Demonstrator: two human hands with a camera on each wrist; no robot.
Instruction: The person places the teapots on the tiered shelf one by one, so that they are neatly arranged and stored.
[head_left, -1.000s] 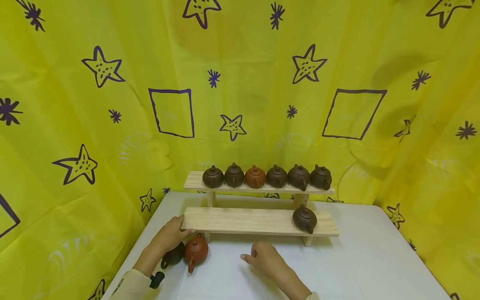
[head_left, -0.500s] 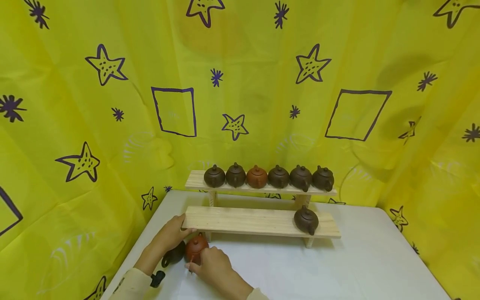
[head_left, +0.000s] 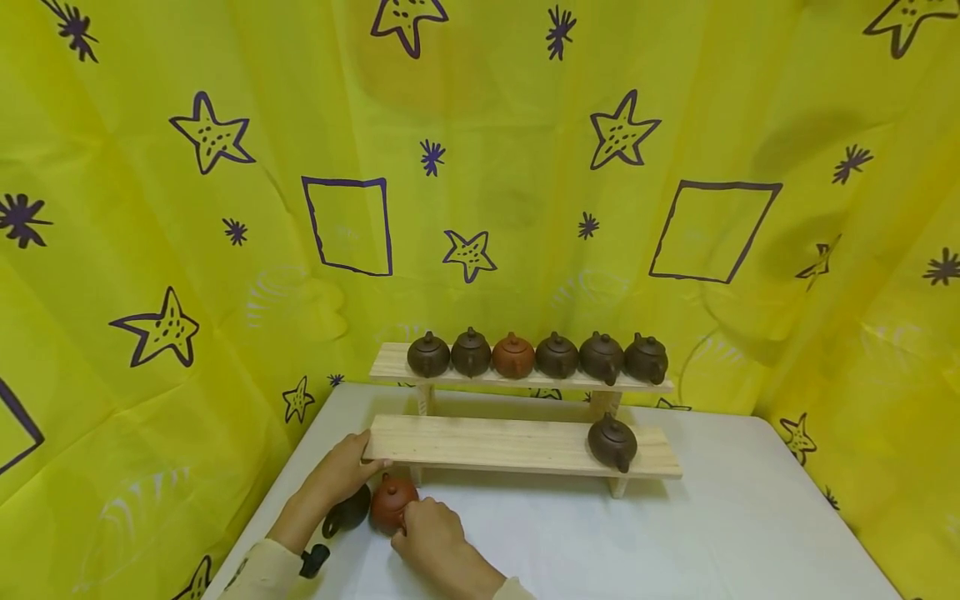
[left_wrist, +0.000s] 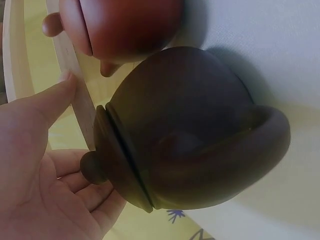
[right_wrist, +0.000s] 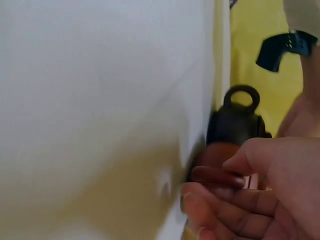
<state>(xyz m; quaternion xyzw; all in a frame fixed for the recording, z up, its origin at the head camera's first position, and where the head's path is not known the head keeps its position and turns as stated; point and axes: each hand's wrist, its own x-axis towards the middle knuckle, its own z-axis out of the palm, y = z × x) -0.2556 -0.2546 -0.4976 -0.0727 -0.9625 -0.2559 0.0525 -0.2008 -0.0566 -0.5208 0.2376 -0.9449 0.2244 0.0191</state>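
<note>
My right hand [head_left: 435, 537] pinches the handle of a reddish-brown clay teapot [head_left: 393, 504], which sits low on the white table. In the right wrist view the teapot's handle [right_wrist: 215, 176] lies between thumb and fingers, and most of its body is hidden. My left hand [head_left: 341, 467] rests at the left end of the lower wooden shelf [head_left: 480, 442], thumb against the front edge; its fingertips are partly hidden. Close under that hand, apart from the fingers, stands a dark brown teapot [left_wrist: 190, 130]. It is right beside the red one.
A dark teapot [head_left: 612, 442] stands at the right of the lower shelf. Several dark teapots and one red teapot [head_left: 513, 356] line the upper shelf [head_left: 390, 360]. A yellow patterned curtain [head_left: 480, 208] surrounds the white table [head_left: 712, 517]. A dark strap [right_wrist: 285, 47] is on the left wrist.
My right hand has come leftward from mid-table to the red teapot and taken its handle. The red teapot has turned slightly, its handle now more to the right. My left hand keeps its place.
</note>
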